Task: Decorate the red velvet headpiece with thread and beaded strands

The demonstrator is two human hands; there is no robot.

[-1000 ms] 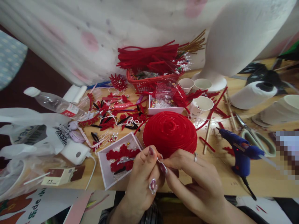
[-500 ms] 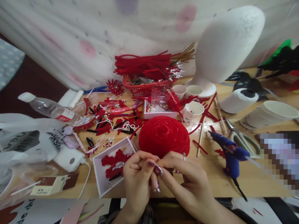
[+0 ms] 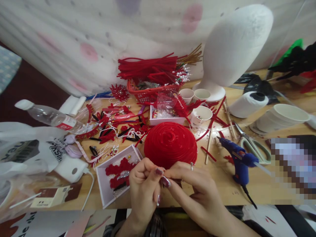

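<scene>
My left hand (image 3: 145, 189) and my right hand (image 3: 195, 191) meet fingertip to fingertip at the front edge of the table. Both are closed in a pinch, and whatever lies between the fingertips is hidden or too small to name. Just behind them sits a round red coiled velvet piece (image 3: 170, 143), partly covered by my fingers. To the left of my left hand a white box (image 3: 105, 191) holds red fuzzy flower shapes (image 3: 120, 169) on small clear beads. A blue glue gun (image 3: 238, 158) stands to the right of my right hand.
Behind are a red basket (image 3: 145, 95) piled with red fuzzy stems (image 3: 148, 67), paper cups (image 3: 201, 115) and a white foam head (image 3: 237, 46). Scissors (image 3: 256, 148), a thread cone (image 3: 248, 104) and a blurred screen (image 3: 293, 164) lie right. A plastic bottle (image 3: 49, 115) and charger (image 3: 71, 169) are left.
The whole view has shifted slightly, so things appear a little further left. My hands stay pinched together, with the left fingers slightly changed in position.
</scene>
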